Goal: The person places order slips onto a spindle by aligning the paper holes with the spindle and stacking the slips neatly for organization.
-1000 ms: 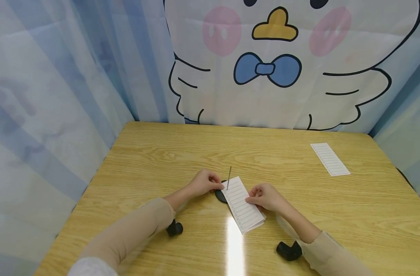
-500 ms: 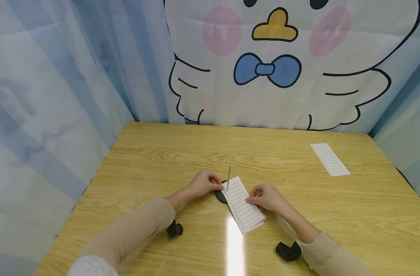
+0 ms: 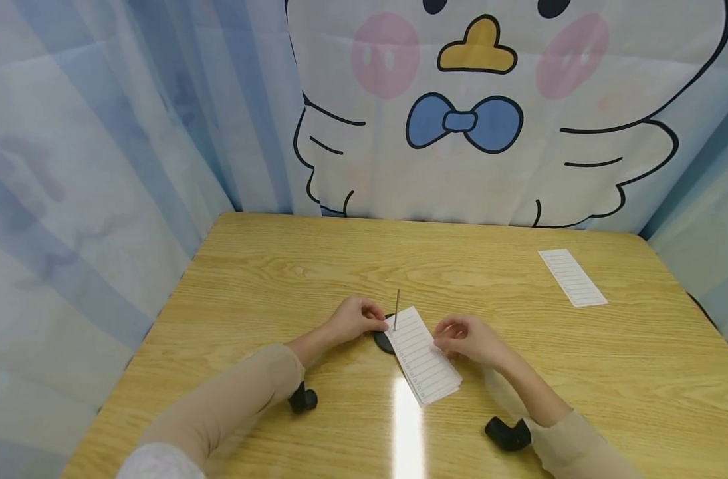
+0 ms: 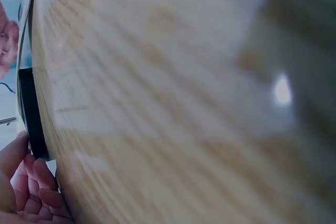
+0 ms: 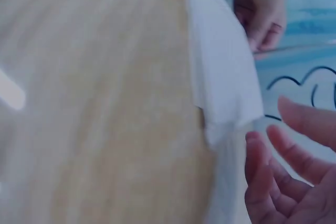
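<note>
- I have my left hand (image 3: 354, 319) on the black round base (image 3: 380, 340) of the spike holder, fingers curled against its rim; the left-wrist view shows those fingertips (image 4: 32, 179) pressed to the base's edge (image 4: 31, 114).
- The thin metal spike (image 3: 397, 308) stands upright from that base, just beyond my left fingertips, and the stack of lined slips (image 3: 424, 356) is threaded on it at its far corner, the rest trailing toward me across the wooden table (image 3: 280, 279).
- My right hand (image 3: 468, 338) sits just right of the stack with fingers relaxed and spread; the right-wrist view shows a gap between the fingers (image 5: 286, 177) and the paper's edge (image 5: 226, 93), so I read that hand as released and holding nothing.
- To do this well, I judge I should keep the base pinned so the spike cannot tip, and press the slips down close beside the spike rather than at the loose end, where they would buckle.
- Against the frame half a second back, my right hand has let go of the stack's right edge and drawn slightly away; left hand, base and stack lie as before.
- A single lined slip (image 3: 572, 277) lies well off to the right.
</note>
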`<state>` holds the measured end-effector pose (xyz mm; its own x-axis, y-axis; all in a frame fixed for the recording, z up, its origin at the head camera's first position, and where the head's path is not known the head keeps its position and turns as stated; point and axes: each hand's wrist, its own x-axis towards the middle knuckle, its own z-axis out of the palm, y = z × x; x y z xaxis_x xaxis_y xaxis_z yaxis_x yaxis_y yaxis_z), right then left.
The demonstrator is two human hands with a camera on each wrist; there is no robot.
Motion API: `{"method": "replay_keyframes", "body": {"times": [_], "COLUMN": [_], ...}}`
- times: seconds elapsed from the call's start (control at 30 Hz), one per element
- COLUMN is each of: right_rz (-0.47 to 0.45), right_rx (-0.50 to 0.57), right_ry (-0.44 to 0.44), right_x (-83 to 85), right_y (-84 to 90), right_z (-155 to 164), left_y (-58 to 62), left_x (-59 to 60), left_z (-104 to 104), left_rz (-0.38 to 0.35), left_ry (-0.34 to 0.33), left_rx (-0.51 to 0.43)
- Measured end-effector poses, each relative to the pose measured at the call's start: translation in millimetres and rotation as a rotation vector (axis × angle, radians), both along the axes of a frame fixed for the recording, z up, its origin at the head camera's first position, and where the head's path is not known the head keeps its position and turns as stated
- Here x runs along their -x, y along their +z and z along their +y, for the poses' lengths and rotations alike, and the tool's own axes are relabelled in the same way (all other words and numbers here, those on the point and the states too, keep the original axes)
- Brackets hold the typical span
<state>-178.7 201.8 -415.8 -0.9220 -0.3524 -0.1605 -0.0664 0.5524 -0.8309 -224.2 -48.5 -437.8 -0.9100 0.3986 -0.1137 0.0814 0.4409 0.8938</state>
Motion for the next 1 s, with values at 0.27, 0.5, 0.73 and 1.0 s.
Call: {"method": "replay_keyframes", "body": {"times": [0.27,0.5,0.73,1.0], "right_rz": [0.049,0.170,0.206,0.125], "right_rx": [0.207,0.360,0.551,0.746], "right_ry": [-0.001,-0.142,-0.388,-0.802], "right_x": [11.1,26.2,45.8,62.4], "right_y": [9.0,5.0,-3.7,-6.1], "right_z": [28.0,60.8,110.8,162.7], "left_y": [1.5,2.0,1.0,0.0], "left_x": [-1.4,-1.6,-1.3,0.0], "left_z": [0.0,-0.2,-1.4,-1.8], "left_rz": [0.002,-0.013,-0.013,-0.010], "left_ry": [-0.006,0.001,-0.008,-0.009], "left_rx": [0.013,0.011,0.007,0.000]}}
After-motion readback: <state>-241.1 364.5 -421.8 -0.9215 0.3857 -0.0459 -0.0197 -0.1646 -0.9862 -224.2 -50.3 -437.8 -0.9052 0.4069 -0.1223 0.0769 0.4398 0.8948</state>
